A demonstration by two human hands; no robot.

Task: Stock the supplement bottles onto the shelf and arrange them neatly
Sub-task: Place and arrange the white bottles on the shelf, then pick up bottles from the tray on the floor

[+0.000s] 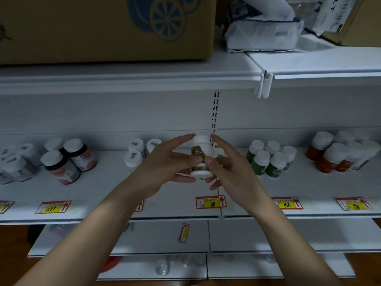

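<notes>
1. White shelf [181, 203] has a decent bare stretch right in front of you, between the white-labelled bottles [135, 156] on the left and the green bottles [268, 159] on the right. Front edge carries price tags, the "88" tag [210, 202] sitting just below your hands.
2. Overhead, the upper shelf [132, 77] edge hangs well above the bottle tops, with a cardboard box [103, 27] sitting on it.
3. You've got the supplement bottle [201, 155] between both hands, over the middle of the shelf near the slotted upright [214, 114].
4. Its long axis runs roughly upright, white cap at the top, tilted slightly away from you, label facing you.
5. Your left hand [167, 162] pinches it with thumb on the label and fingers up by the cap; your right hand [224, 164] grips it from the other side, thumb on the front.
6. Farther out: dark bottles [68, 159] left, red bottles [329, 155] right.
</notes>
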